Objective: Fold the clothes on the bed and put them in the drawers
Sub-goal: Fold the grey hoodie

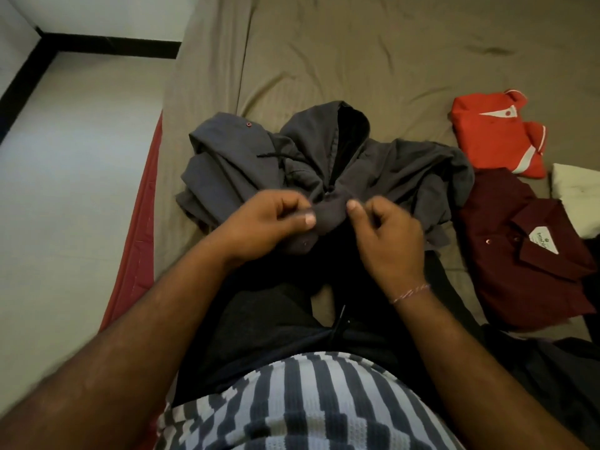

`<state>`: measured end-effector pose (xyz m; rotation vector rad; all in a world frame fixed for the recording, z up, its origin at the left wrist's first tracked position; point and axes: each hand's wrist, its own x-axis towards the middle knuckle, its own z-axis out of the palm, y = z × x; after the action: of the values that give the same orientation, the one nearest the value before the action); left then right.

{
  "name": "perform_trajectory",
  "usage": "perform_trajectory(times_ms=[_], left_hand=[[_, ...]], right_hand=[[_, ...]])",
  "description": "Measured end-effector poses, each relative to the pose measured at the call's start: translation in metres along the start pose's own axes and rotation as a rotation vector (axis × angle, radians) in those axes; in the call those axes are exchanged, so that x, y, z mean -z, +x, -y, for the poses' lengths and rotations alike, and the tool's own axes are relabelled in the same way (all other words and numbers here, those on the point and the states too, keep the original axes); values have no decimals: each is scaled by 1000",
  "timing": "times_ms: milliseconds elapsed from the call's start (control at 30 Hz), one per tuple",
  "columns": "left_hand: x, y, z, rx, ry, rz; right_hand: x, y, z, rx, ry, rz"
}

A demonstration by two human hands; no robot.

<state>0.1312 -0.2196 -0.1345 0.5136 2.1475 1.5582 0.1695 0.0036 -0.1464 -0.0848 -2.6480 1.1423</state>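
Bed (pixel 357 60) w/ grey garment (pixel 227 164), shirts (pixel 493 141)

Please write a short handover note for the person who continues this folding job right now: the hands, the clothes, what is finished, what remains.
Left hand and right hand: each pinches the near edge of the grey hooded garment, which lies crumpled and unfolded mid-bed.
Done: the red shirt and the maroon shirt lie folded on the bed sheet, to the right, the red one farther away.
A white item shows at the right edge; I cannot tell what it is.
Left: fold the grey garment, then carry all folded pieces to the drawers, which are not in view.
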Motion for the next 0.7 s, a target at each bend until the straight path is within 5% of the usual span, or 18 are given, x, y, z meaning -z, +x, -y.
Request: perform_trajectory(times_ms=[133,233,300,367,700], left_hand=[[-5,39,-20,40,-768,-304],[-20,44,-7,201,-942,-336],[-27,32,8,302,-979,-364],[-33,17,25,316,-959,-349],[-64,-9,28,147,-806,-347]], right_hand=[[16,55,10,-110,677,21],[16,54,-18,2,301,279],[11,29,-43,52,-150,393],[5,1,-57,-4,-210,395],[-12,-39,-9,-438,696,67]])
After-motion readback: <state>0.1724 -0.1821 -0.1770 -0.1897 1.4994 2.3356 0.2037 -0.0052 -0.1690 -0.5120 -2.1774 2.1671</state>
